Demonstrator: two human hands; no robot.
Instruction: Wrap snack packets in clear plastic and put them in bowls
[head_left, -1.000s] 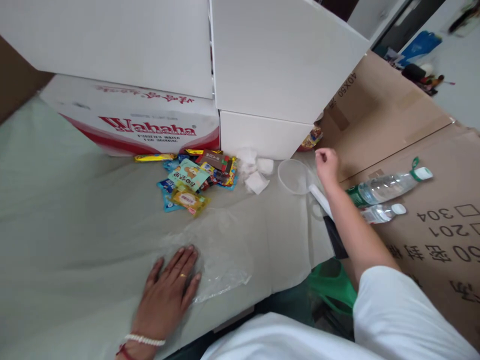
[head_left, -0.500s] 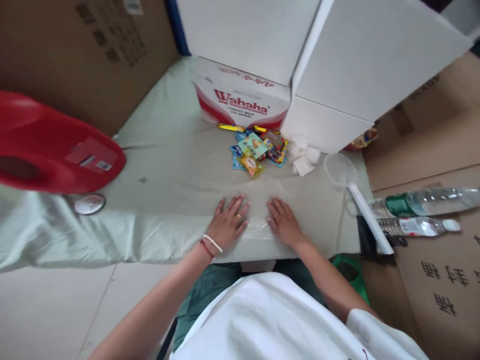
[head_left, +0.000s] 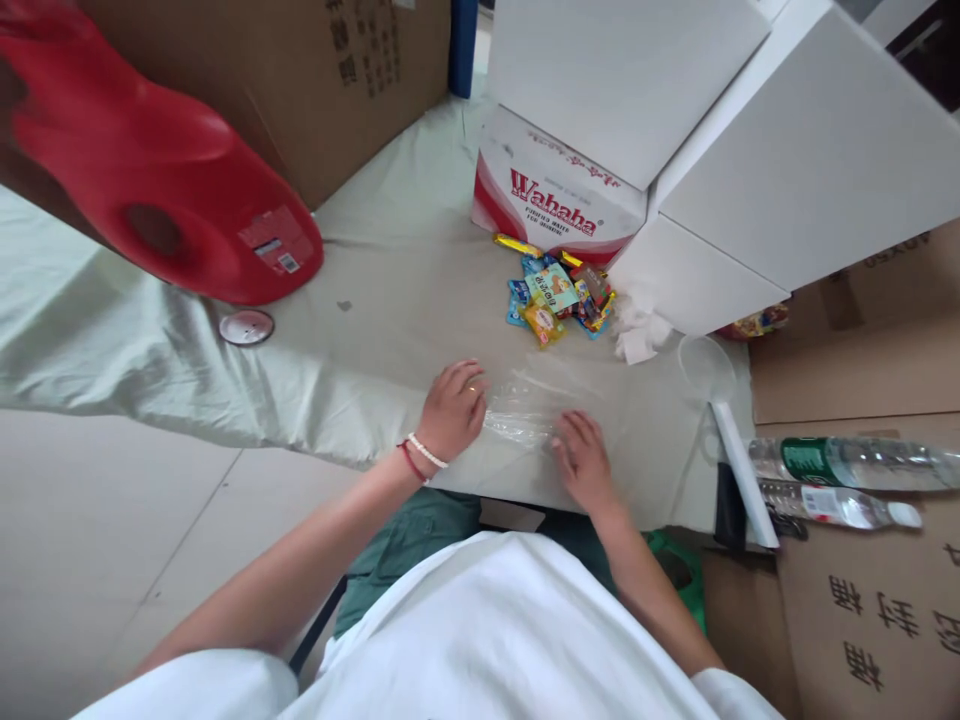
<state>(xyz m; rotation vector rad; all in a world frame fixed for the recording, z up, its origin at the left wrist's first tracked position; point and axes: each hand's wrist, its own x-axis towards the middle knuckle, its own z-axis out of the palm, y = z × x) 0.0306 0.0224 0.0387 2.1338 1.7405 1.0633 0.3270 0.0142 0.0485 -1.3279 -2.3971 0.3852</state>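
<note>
A thin clear plastic bag [head_left: 519, 412] lies wrinkled on the pale green cloth between my two hands. My left hand [head_left: 454, 410], with a ring and a white beaded bracelet, curls its fingers and thumb round the bag's left edge. At the bag's right side, my right hand [head_left: 583, 458] rests with bent fingers touching the plastic and its thumb apart from them. Just beyond the bag sits a small heap of wrapped snacks [head_left: 553, 290] in blue, yellow, green and brown packets. Crumpled white tissues [head_left: 641, 332] lie to the right of the heap.
A Wahaha carton [head_left: 559, 195] and white boxes [head_left: 720, 150] stand behind the snacks. At left are a red jug [head_left: 180, 170] and a round tin [head_left: 246, 327]. A clear strainer-like scoop with a white handle [head_left: 742, 475] and plastic bottles [head_left: 862, 462] lie at right.
Both hands lay flat with fingers stretched; now the left has curled at the bag's edge and the right has bent its fingers. The plastic is more bunched. The view has shifted left.
</note>
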